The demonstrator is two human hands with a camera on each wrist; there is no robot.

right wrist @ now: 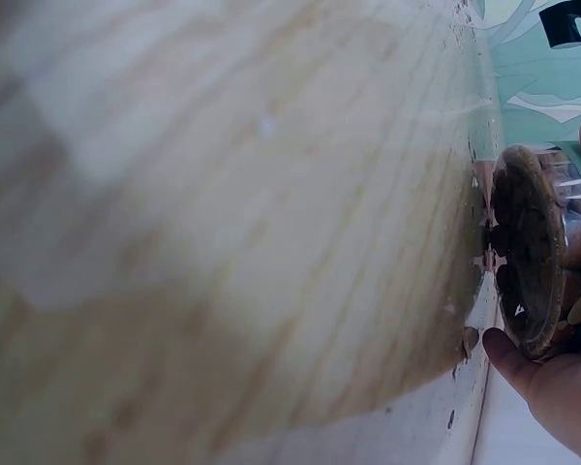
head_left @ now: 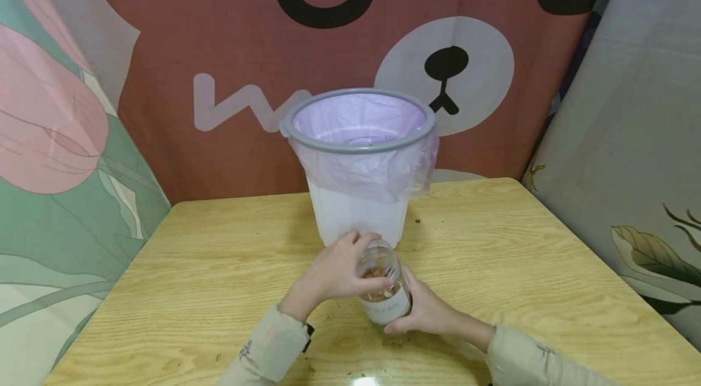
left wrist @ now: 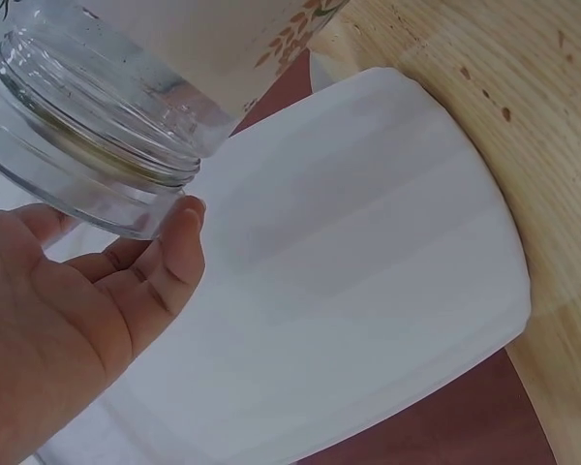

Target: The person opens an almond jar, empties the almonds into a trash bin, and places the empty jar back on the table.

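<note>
A clear jar [head_left: 385, 311] with a pale label and brown pieces inside is tilted over the front middle of the table. My left hand [head_left: 339, 270] grips it around the top, thumb on the near side and fingers over the far side. In the left wrist view those fingertips lie against the clear lid [left wrist: 77, 179], beside the threaded neck. My right hand [head_left: 429, 310] holds the lower body from the right. The right wrist view shows the jar's round bottom [right wrist: 528, 252], with brown pieces behind it, close to the tabletop.
A white bin [head_left: 356, 209] stands just behind the jar, lined with a thin purple bag [head_left: 378, 173] under a grey rim ring [head_left: 358, 147]. Brown crumbs [head_left: 418, 221] are scattered on the wooden table [head_left: 219, 276]. Printed cloths hang behind and at both sides.
</note>
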